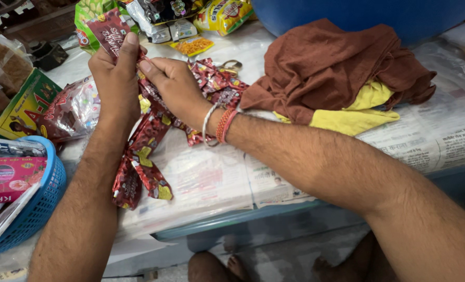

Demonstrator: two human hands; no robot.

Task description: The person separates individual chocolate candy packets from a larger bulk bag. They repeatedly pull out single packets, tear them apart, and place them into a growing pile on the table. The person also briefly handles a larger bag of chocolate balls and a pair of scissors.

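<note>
bench (pixel 211 183): spread with newspaper, carrying everything here.
cloth heap (pixel 337 68): brown over yellow, bunched to the right of the hands.
basket (pixel 39 203): blue, at the left edge, packets inside.
sachet strip (pixel 143 156): maroon and yellow, hanging from the hands down onto the bench.
left hand (pixel 115 78): fingers closed round the strip's top end, thumb up.
right hand (pixel 177 86): pinching the strip just beside the left, bangles at the wrist.

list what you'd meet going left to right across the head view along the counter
blue plastic mesh basket → left hand gripping a dark red strip of joined foil sachets → right hand pinching the same strip → rust-brown crumpled cloth lying over a yellow cloth → newspaper sheet
</note>
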